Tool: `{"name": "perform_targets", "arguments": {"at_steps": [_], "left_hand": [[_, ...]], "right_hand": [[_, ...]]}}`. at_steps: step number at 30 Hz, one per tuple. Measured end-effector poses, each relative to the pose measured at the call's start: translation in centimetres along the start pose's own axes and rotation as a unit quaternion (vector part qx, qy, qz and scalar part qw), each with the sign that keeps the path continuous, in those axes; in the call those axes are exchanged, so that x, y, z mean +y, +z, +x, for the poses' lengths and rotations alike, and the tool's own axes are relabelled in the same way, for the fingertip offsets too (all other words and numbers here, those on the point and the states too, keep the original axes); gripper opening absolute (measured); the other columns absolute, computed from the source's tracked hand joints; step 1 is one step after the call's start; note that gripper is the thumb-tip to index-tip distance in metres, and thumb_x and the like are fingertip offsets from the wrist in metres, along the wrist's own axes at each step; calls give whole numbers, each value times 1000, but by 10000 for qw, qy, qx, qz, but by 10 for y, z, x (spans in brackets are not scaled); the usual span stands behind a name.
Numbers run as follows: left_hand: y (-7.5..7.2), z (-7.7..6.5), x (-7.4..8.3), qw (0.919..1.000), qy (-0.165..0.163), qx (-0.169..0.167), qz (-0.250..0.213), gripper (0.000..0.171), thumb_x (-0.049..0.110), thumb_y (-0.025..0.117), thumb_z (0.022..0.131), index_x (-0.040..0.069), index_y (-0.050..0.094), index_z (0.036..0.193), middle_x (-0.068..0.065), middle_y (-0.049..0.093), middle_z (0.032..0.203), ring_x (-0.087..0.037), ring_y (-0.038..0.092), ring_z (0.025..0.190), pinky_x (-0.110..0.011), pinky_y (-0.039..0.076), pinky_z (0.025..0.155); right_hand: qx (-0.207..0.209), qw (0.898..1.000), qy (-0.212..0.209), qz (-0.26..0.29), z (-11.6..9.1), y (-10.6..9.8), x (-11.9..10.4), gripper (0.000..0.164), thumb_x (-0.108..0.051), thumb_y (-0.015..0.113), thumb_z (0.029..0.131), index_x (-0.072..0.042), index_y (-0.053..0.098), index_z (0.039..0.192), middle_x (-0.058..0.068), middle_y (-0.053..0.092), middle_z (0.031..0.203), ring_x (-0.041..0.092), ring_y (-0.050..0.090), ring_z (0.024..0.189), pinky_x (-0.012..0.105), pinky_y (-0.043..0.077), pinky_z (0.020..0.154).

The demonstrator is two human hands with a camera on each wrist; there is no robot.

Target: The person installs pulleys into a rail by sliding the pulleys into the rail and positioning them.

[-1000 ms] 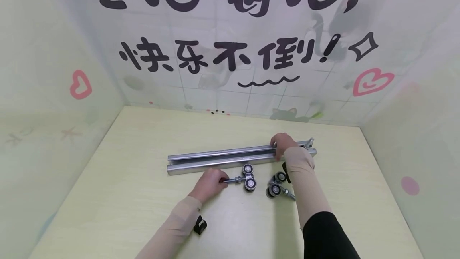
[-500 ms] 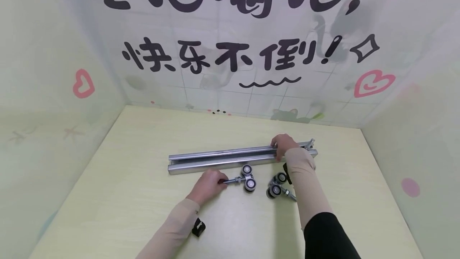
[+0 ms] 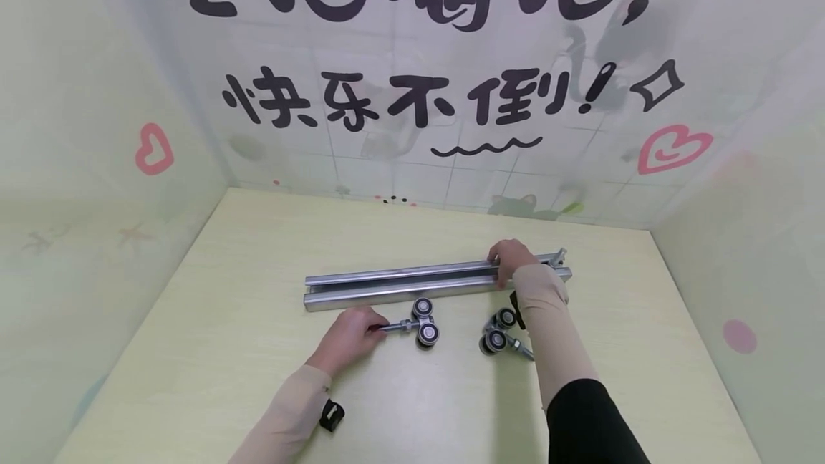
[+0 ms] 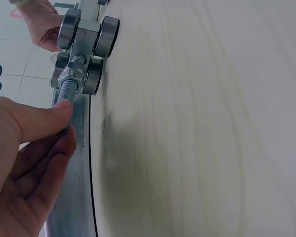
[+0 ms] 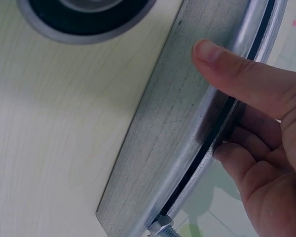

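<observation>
A slotted metal track (image 3: 387,295) lies across the table, its open slot facing up. My right hand (image 3: 513,256) grips it near its right end, thumb on the near side wall and fingers over the far side, as the right wrist view shows. My left hand (image 3: 349,336) pinches the threaded bolt (image 4: 68,91) of a roller trolley (image 3: 425,322) between thumb and fingertips. The trolley's wheels (image 4: 106,37) point right, just in front of the track. A bolt with a nut (image 5: 164,227) sticks out of the track's slot at its right end.
A second roller trolley (image 3: 498,331) lies on the table (image 3: 438,407) below the right wrist, its bolt pointing right and toward me. Printed cloth walls (image 3: 412,177) enclose the table at the back and both sides.
My left hand has drawn the held roller trolley to the left along the front of the track. My right hand keeps its grip, and the second trolley stays where it was.
</observation>
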State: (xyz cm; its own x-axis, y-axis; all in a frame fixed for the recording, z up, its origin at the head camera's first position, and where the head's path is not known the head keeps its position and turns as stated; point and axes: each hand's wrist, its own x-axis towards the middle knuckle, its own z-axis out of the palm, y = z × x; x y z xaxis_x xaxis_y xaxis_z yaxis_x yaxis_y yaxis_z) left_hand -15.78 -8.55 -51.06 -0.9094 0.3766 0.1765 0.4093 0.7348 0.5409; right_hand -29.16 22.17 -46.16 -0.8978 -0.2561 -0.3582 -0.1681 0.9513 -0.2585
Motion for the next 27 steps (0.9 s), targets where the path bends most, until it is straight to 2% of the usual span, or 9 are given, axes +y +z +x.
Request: {"name": "perform_targets", "arguments": {"at_steps": [3,7,14,22,27], "left_hand": [[-1,-2,0,9997,190,147,94,13,10,73,72,10,72,85,3,65,74,-10,58,66,-22,49,62],[-1,-2,0,9973,555,446,172,13,9,74,71,11,72,84,3,66,75,-9,59,65,-20,50,61],[-2,8,6,9830,1471,1085,154,11,7,75,70,10,72,80,2,68,74,-8,63,64,-19,51,59],[-7,24,22,9804,1681,1020,125,9,8,74,71,9,71,79,1,69,76,-9,64,68,-21,52,63],[-4,36,34,9746,1989,1028,88,8,7,74,71,8,70,78,1,69,74,-8,62,65,-19,51,61]], "right_hand": [[36,9999,-10,-120,0,0,1,55,-2,83,56,-5,64,108,13,63,103,30,55,99,39,50,81],[31,10000,-40,-23,1,1,2,56,0,82,56,-3,63,109,14,64,105,30,57,99,39,50,82],[26,10000,-57,47,1,1,2,57,1,81,56,-3,63,110,14,63,106,31,56,100,39,50,83],[-16,10000,-47,26,0,0,1,57,-1,81,57,-4,63,110,13,64,105,30,56,100,39,50,83],[3,10000,-38,41,0,0,1,57,-1,82,57,-4,63,111,13,64,105,31,56,100,40,50,84]]}}
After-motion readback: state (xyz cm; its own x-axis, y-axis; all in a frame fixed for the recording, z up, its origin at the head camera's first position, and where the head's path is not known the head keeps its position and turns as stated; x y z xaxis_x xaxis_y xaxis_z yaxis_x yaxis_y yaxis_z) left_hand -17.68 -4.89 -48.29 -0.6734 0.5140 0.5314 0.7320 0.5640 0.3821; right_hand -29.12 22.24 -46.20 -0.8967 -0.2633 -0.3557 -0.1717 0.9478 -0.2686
